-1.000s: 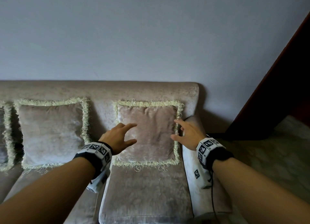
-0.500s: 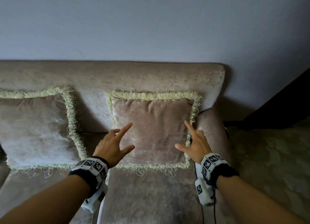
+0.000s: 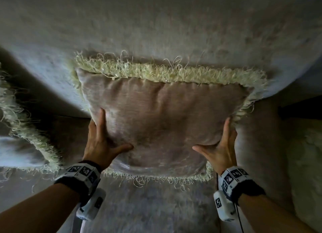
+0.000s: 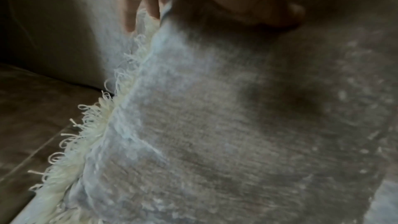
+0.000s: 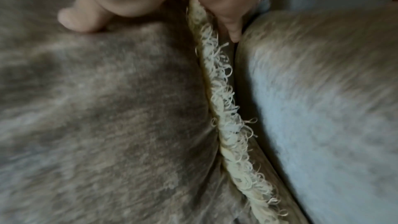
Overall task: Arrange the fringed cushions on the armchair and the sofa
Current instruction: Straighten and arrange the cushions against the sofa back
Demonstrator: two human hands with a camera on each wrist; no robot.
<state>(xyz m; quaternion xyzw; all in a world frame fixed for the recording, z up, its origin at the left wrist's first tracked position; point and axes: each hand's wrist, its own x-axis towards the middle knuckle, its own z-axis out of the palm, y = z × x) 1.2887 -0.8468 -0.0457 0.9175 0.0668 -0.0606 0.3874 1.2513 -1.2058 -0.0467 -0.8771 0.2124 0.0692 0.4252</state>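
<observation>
Change since half a second ago: both hands, then hovering open before the fringed cushion (image 3: 163, 121), now clasp its side edges.

Left hand (image 3: 102, 142): thumb pressed into the front face, fingers wrapped behind the left fringe; gripping.

Right hand (image 3: 220, 145): thumb on the front, fingers tucked between the right fringe and the armrest (image 3: 257, 142); gripping.

Cushion: upright on the sofa (image 3: 156, 27) seat, top fringe against the backrest, right edge tight to the armrest.

Second fringed cushion (image 3: 19, 145): leftward, apart, bare seat between.
</observation>
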